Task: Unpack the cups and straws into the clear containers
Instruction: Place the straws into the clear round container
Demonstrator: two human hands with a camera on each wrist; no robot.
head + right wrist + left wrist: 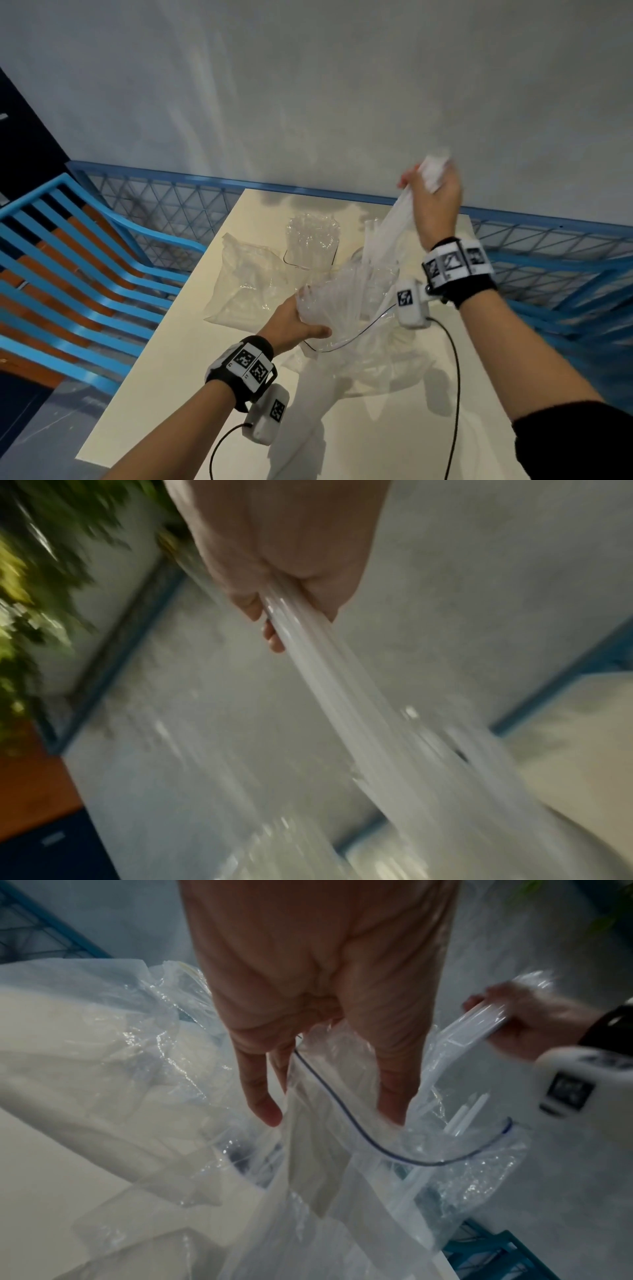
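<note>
My right hand is raised above the table and grips a bundle of clear straws, which trails down toward a clear zip bag. The right wrist view shows the straws blurred and clamped in the right hand. My left hand pinches the near rim of that zip bag, thumb on the outside. In the left wrist view the left hand has its fingers inside the bag's mouth, which has a dark zip line. More straws lie inside.
A second clear bag with cups lies on the cream table to the left. Behind it stands another crumpled clear bag. Loose plastic wrap lies under the zip bag. A blue mesh railing and blue bench flank the table.
</note>
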